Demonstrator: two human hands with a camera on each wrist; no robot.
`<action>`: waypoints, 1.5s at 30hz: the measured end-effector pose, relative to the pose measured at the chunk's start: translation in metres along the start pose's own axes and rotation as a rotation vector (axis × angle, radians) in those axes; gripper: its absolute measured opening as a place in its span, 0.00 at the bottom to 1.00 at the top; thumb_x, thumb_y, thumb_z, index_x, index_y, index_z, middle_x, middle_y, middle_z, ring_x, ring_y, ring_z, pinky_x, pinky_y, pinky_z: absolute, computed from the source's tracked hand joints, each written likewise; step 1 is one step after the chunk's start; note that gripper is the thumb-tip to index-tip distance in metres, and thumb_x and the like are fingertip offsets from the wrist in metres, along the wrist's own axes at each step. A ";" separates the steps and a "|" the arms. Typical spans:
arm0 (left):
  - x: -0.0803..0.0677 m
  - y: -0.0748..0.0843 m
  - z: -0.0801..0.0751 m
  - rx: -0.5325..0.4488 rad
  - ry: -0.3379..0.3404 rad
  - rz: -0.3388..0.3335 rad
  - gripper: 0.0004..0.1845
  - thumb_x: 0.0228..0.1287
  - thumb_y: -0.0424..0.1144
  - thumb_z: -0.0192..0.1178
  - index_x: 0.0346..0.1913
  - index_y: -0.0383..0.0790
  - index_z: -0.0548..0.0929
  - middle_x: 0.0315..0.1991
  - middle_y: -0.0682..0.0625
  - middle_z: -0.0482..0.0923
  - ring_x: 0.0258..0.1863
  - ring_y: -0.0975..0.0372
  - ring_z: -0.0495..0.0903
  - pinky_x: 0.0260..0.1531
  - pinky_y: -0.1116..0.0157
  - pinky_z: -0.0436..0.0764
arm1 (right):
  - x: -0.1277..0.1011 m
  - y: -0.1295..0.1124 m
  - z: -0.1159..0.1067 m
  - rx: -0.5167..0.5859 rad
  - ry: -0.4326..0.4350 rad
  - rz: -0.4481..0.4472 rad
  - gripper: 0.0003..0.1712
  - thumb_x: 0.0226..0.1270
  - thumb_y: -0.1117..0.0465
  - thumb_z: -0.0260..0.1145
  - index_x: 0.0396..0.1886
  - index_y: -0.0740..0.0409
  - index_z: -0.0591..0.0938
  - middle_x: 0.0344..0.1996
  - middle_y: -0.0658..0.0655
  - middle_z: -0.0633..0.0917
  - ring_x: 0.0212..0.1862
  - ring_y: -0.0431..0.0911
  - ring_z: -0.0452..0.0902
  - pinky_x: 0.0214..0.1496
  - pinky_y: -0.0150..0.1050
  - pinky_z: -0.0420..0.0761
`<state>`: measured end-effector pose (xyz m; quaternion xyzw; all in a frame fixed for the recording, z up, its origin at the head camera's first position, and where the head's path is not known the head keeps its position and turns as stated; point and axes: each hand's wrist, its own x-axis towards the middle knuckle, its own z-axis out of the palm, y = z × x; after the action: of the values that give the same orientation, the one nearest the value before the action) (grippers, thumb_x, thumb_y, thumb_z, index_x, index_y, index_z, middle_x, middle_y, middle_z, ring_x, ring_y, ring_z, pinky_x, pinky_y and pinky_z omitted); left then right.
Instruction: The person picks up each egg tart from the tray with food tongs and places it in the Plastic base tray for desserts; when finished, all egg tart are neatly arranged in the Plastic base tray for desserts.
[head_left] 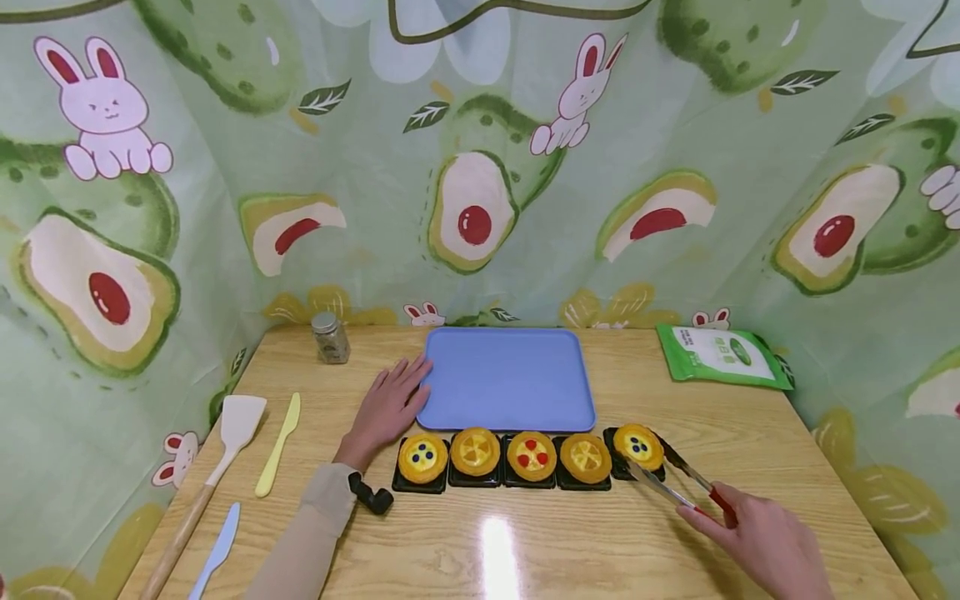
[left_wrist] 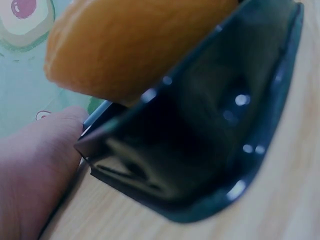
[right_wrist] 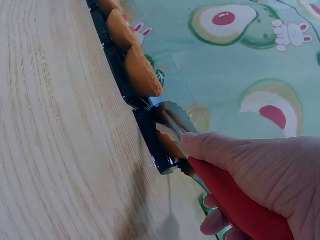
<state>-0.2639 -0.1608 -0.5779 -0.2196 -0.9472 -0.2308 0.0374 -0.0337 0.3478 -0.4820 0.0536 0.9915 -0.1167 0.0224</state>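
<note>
**Tongs closed around the rightmost tart**

A pale wooden table (head_left: 525, 550) stood inside a green cloth backdrop (head_left: 225, 208) printed with avocados and rabbits. At its middle lay a flat blue rectangular plastic tray (head_left: 506, 377). Just in front of the tray ran a row of five round yellow tarts in black square holders (head_left: 531, 457), set side by side and touching.

The person's left hand (head_left: 388, 408) lay flat on the table with fingers straight and relaxed, fingertips touching the tray's left edge, holding nothing. The right hand (head_left: 765, 546) gripped the red handles of a pair of metal tongs (head_left: 678, 487), fingers curled round them. The tong tips sat either side of the rightmost tart with blue dots (head_left: 638, 445), which still rested in its holder at the right end of the row.

A green-and-white pouch (head_left: 722, 356) lay at the far right. To the left were a wooden-handled cream spatula (head_left: 217, 462), a yellow plastic knife (head_left: 278, 445), a light blue plastic knife (head_left: 217, 550) and a small glass jar with a metal lid (head_left: 330, 337).
</note>
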 end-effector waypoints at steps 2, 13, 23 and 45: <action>0.000 0.000 0.000 0.000 0.011 0.010 0.32 0.85 0.59 0.40 0.84 0.55 0.59 0.84 0.55 0.53 0.83 0.49 0.51 0.80 0.42 0.48 | 0.000 0.000 0.000 -0.004 0.005 -0.003 0.34 0.64 0.26 0.67 0.21 0.48 0.70 0.16 0.48 0.66 0.20 0.43 0.62 0.21 0.38 0.56; 0.001 -0.001 0.000 0.005 0.001 0.003 0.32 0.84 0.60 0.39 0.84 0.56 0.59 0.84 0.56 0.53 0.84 0.51 0.50 0.80 0.43 0.47 | -0.001 0.004 -0.005 0.033 -0.038 0.026 0.33 0.62 0.26 0.69 0.26 0.50 0.74 0.18 0.48 0.70 0.21 0.44 0.64 0.22 0.39 0.58; 0.002 -0.002 0.000 0.010 0.003 0.006 0.32 0.84 0.60 0.40 0.84 0.58 0.58 0.84 0.57 0.53 0.84 0.52 0.49 0.80 0.44 0.47 | -0.001 0.026 -0.018 0.123 0.115 0.057 0.30 0.66 0.33 0.71 0.31 0.53 0.76 0.22 0.51 0.73 0.22 0.45 0.65 0.23 0.38 0.60; 0.001 -0.001 0.000 0.009 -0.010 -0.003 0.32 0.84 0.60 0.40 0.84 0.58 0.58 0.84 0.59 0.51 0.84 0.52 0.49 0.81 0.44 0.47 | 0.016 0.073 0.019 0.167 0.300 0.396 0.39 0.64 0.30 0.70 0.18 0.58 0.66 0.19 0.60 0.70 0.23 0.57 0.71 0.23 0.46 0.66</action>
<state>-0.2652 -0.1611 -0.5783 -0.2191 -0.9487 -0.2255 0.0332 -0.0408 0.4157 -0.5184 0.2648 0.9409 -0.1822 -0.1070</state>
